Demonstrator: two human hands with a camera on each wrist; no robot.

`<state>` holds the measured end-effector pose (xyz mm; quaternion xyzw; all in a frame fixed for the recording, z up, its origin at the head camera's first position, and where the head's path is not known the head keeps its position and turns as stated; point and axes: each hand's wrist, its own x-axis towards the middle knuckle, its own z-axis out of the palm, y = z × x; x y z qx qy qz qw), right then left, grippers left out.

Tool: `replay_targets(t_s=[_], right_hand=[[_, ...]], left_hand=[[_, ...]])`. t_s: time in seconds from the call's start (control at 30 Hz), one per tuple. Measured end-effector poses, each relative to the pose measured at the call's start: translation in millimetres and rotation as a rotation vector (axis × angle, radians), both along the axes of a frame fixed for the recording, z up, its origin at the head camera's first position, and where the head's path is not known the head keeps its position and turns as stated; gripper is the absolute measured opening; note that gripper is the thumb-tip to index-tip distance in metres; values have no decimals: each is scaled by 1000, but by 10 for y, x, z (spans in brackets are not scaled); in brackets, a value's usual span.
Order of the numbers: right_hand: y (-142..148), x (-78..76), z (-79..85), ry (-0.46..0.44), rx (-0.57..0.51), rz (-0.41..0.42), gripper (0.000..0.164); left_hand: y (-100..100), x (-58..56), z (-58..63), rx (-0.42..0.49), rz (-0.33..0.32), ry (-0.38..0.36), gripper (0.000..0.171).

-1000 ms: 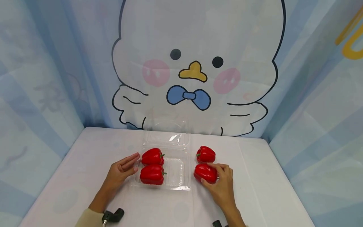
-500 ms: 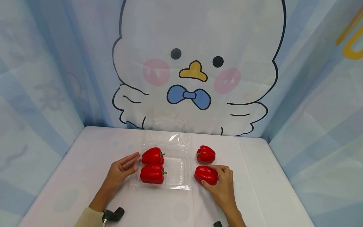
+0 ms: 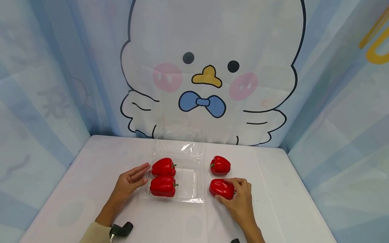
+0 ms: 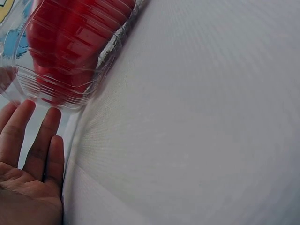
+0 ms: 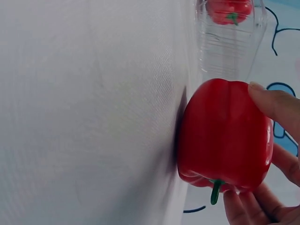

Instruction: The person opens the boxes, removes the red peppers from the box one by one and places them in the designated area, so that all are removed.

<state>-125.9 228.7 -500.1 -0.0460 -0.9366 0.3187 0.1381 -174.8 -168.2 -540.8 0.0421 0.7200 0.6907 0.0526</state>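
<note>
Two red bell peppers lie one behind the other in the left half of a clear plastic clamshell box [image 3: 189, 199], whose lid stands up at the back. The front one [image 3: 162, 186] and the rear one [image 3: 163, 167] both point their green stems right. My left hand [image 3: 130, 179] is at the box's left side, fingers extended, fingertips right at the clear wall in the left wrist view. To the right of the box, my right hand [image 3: 238, 195] holds another red bell pepper [image 3: 221, 188] between thumb and fingers. In the right wrist view its stem faces the camera.
A further red bell pepper [image 3: 220, 165] lies on the white table [image 3: 273, 192] behind the held one, right of the box. A curtain [image 3: 209, 128] with a cartoon bird hangs along the table's back edge, and more cloth hangs at both sides.
My right hand has moved slightly toward me and to the right with the pepper, widening the gap to the pepper behind. My left hand has stayed in place.
</note>
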Motion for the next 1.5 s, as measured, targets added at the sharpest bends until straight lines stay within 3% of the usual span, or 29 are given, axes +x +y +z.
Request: replay_targets(t_s=[0.43, 0.7, 1.1, 1.5], right_hand=[[0, 54, 47, 14, -18, -14, 63], [-53, 18, 107, 121, -32, -12, 60], [-290, -71, 232, 206, -142, 94, 60], [-601, -108, 293, 182, -164, 186, 60]], left_hand=[[1, 23, 24, -8, -3, 4, 64], [-8, 0, -1, -22, 4, -7, 63], [3, 19, -2, -20, 11, -8, 63], [-14, -1, -27, -18, -5, 12, 62]])
